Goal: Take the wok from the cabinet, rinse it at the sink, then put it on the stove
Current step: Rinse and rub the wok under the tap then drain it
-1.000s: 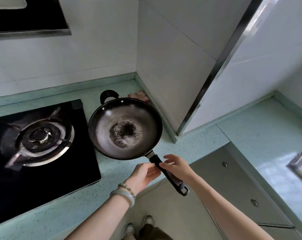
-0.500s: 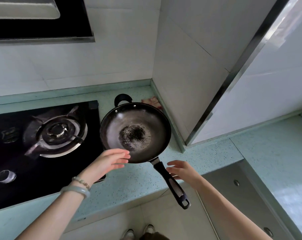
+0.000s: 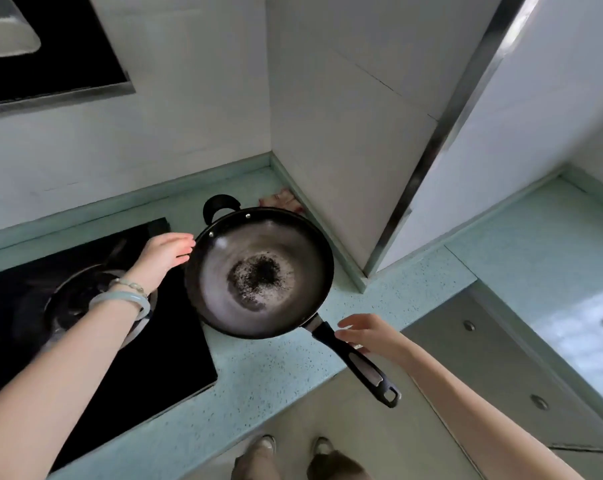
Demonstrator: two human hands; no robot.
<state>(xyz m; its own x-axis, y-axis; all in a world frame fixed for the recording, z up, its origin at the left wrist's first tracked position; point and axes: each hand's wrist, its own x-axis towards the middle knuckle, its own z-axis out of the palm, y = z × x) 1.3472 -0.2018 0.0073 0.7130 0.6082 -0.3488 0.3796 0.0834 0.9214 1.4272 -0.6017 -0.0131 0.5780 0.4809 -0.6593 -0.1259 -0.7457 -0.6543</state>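
A dark wok (image 3: 258, 271) with a burnt patch in its middle sits on the pale green counter (image 3: 269, 372), just right of the black glass stove (image 3: 147, 344). Its long black handle (image 3: 359, 365) sticks out over the counter's front edge. My left hand (image 3: 165, 254) reaches over the stove with straight fingers at the wok's left rim, near its small loop handle (image 3: 220, 204). My right hand (image 3: 369, 332) hovers with spread fingers just right of the long handle, fingertips close to it. Neither hand grips anything.
The burner (image 3: 85, 299) lies under my left forearm. A range hood (image 3: 51, 64) hangs above the stove. A tiled wall corner (image 3: 345, 168) stands close behind the wok, with a pinkish cloth (image 3: 282, 200) at its foot. Drawers (image 3: 501, 368) run below the right counter.
Both hands let go of the long handle. My left hand moved up and left along the wok's rim to the far left side. My right hand stayed open beside the handle.
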